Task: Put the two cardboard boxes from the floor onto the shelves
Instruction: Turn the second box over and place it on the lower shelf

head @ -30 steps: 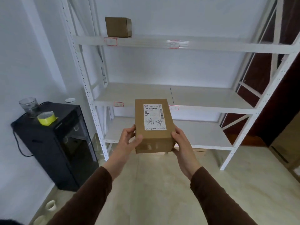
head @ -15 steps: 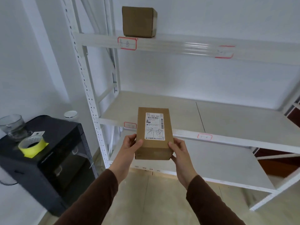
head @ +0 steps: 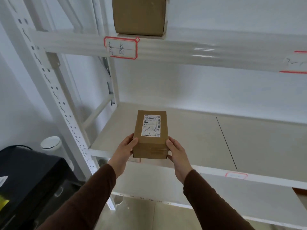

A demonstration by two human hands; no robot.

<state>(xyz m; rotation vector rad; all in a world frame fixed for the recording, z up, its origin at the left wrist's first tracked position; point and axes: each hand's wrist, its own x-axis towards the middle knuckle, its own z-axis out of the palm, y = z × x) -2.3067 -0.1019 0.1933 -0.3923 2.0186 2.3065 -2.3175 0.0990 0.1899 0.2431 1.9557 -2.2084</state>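
I hold a small cardboard box [head: 150, 143] with a white shipping label on top, gripped from both sides. My left hand [head: 125, 149] clasps its left side and my right hand [head: 176, 151] its right side. The box hovers over the front left edge of the middle shelf [head: 191, 138] of a white metal rack. A second cardboard box [head: 138, 15] stands on the top shelf [head: 182, 47], straight above, over a red-bordered handwritten label [head: 121, 47].
A perforated white upright [head: 54, 90] frames the rack on the left. A black cabinet [head: 28, 180] stands at the lower left with a white round-topped object [head: 50, 142] behind it. A lower shelf [head: 232, 196] lies under the middle one, and the middle shelf's front rail carries a red-bordered label [head: 236, 175].
I have stepped closer to the rack, so the shelves and upper box loom larger. The held box has moved forward, from in front of the rack to over the middle shelf's front edge.
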